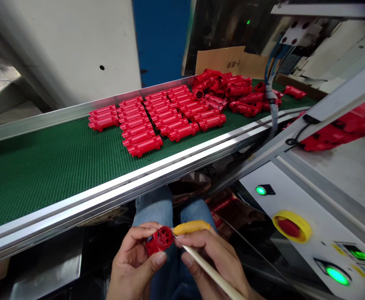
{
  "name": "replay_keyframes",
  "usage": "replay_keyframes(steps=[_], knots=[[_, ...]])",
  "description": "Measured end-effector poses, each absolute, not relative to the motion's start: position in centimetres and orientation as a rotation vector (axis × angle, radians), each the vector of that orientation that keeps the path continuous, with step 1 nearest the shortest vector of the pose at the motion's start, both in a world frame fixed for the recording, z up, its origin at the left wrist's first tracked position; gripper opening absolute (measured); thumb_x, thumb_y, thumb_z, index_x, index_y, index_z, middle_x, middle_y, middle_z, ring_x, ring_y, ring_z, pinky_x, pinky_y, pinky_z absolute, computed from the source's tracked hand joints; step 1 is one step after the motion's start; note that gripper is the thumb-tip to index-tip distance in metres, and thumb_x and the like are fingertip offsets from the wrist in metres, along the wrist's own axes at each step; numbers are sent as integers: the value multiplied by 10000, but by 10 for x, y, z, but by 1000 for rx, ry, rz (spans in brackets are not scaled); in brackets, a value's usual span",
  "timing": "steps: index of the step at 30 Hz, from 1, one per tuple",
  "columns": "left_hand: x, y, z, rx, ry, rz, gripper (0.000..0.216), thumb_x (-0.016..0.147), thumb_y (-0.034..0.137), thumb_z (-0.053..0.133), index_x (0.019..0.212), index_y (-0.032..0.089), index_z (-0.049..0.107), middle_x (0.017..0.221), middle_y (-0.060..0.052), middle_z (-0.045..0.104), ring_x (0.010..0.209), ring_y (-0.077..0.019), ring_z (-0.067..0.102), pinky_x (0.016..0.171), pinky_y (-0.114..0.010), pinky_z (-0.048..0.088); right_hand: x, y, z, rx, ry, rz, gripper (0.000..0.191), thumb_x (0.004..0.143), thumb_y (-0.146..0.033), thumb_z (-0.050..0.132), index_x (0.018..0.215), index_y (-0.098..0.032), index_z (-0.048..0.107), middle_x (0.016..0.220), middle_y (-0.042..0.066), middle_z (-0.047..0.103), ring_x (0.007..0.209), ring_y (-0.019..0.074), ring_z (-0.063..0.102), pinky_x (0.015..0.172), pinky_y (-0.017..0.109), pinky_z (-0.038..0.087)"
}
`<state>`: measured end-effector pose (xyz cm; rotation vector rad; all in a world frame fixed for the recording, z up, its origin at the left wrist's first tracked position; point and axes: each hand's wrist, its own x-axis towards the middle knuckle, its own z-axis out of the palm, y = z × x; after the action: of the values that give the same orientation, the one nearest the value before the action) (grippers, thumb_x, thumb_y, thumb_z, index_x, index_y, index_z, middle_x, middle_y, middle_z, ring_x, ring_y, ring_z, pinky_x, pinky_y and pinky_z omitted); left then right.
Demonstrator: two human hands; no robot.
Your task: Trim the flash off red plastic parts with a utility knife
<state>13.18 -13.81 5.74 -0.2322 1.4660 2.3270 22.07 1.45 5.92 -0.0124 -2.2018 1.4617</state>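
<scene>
Above my lap, my left hand (138,260) grips a red plastic tubular part (152,246) between thumb and fingers. Its round end, with an openwork pattern inside, faces up towards me. My right hand (215,254) is closed around a slim pale-handled knife (212,273), whose small metal tip is at the rim of the part. Whether the tip touches the rim I cannot tell. A yellow finger cot (191,227) appears to cover the right index finger. On the belt beyond, several matching red parts (146,146) lie side by side in rows.
The green conveyor belt (51,166) runs across in front, with a metal rail (107,187) along its near edge. A loose heap of red parts (232,89) lies at its right, before a cardboard sheet (220,60). At right stands a control panel with a red emergency-stop button (290,227).
</scene>
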Motion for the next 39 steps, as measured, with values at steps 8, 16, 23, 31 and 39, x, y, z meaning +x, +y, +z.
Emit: replay_keyframes(steps=[8,16,23,31,39], knots=[[132,-142,66,-255,1389,2196,415,668,496,1026,980,246,915,894,-83,847,878,-242,749,886,-310,588,206,30,77,239,-2123,1499,258,1095,-263,704,1346,-279,761,1195,75,847,1093,207,815,980,282,652],[132,-142,70,-248,1371,2178,385,694,504,1004,982,260,929,880,-80,859,883,-248,762,918,-319,587,202,28,71,262,-2077,1565,265,1096,-253,706,1351,-258,779,1133,84,856,1075,209,821,985,308,642],[131,-144,70,-253,1418,2178,388,676,516,1011,956,260,930,965,-104,883,912,-271,769,923,-344,604,207,30,75,40,-2121,1793,176,1054,-356,772,1196,-258,806,1098,76,864,983,199,837,880,260,668],[128,-149,69,-184,1469,2067,389,710,532,993,976,254,934,877,-85,865,848,-238,755,837,-288,592,201,49,88,423,-2433,1510,180,1142,-285,594,1200,-236,757,1017,57,815,980,190,780,912,286,658],[128,-145,74,-233,1528,2047,405,686,570,1002,941,264,934,841,-65,869,823,-209,756,760,-225,572,204,45,81,470,-2421,1295,255,1181,-339,515,1297,-250,724,1008,55,812,941,194,798,953,303,670]])
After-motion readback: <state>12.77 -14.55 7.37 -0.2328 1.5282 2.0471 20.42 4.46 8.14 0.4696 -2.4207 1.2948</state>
